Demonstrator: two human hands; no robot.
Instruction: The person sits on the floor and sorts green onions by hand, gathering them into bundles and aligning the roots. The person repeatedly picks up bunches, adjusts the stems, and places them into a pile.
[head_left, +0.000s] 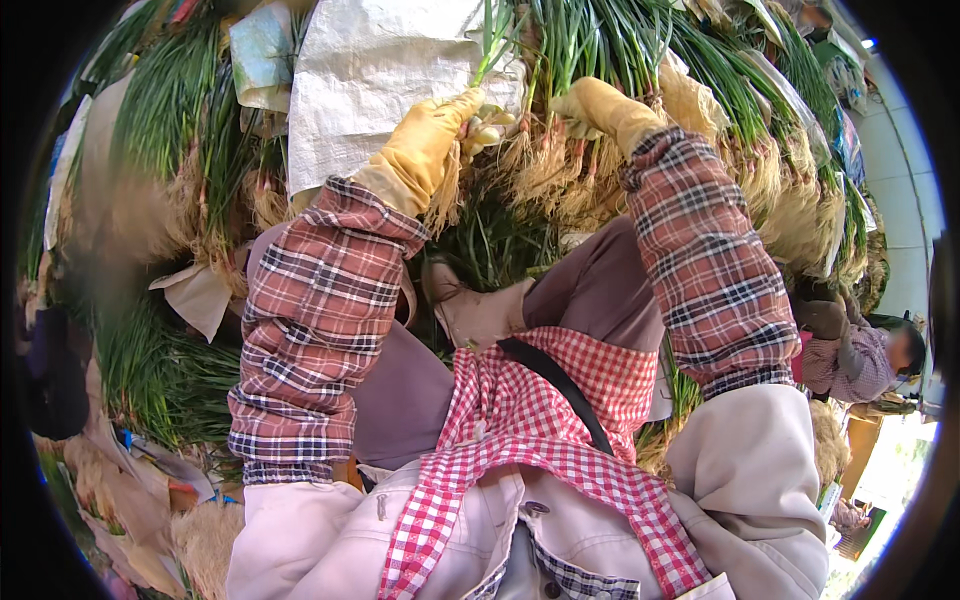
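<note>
My left hand (427, 142), in a yellow rubber glove, is closed around a small bunch of scallions (484, 64). Their green leaves point up past the thumb, and pale stringy roots (446, 191) hang below the fist. Also gloved, my right hand (600, 112) is at the front of a larger heap of scallions (622, 45), its thumb and fingers pinched around a stalk. Part of its fingertips is hidden. Between the hands, reddish stalk bases with tangled roots (544, 165) face me. A white woven plastic sheet (375, 82) lies behind my left hand.
More scallions lie heaped at left (169, 97) and right (750, 112), with brown paper sheets (196, 296) among them. Loose greens (495, 236) and a boot (480, 307) are below my hands. Another person (862, 360) sits at the far right.
</note>
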